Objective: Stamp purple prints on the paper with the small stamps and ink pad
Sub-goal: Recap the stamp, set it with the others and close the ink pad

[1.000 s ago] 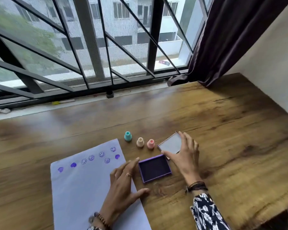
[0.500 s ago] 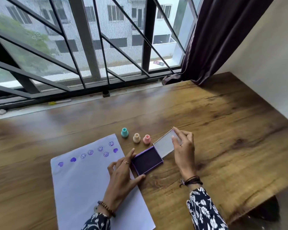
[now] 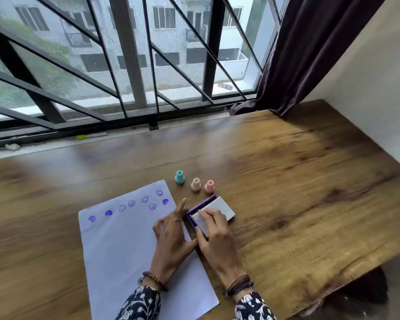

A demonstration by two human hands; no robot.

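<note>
A white paper sheet [image 3: 125,250] lies on the wooden table [image 3: 310,192], with a row of purple hearts and smiley prints along its far edge. Three small stamps stand beyond it: teal [image 3: 179,177], cream [image 3: 195,184] and pink [image 3: 209,186]. The purple ink pad [image 3: 200,205] sits at the paper's right edge, mostly covered by its clear lid [image 3: 219,210]. My right hand [image 3: 215,241] presses the lid down over the pad. My left hand [image 3: 171,239] steadies the pad's left side with fingers and thumb.
A barred window with a sill runs along the table's far edge, and a dark curtain [image 3: 310,54] hangs at the far right. A white wall borders the right side. The table's near right edge drops off at the lower right.
My right hand swung the lid from the pad's right side over onto the pad. My left hand stayed against the pad's left side. The camera view shifted slightly.
</note>
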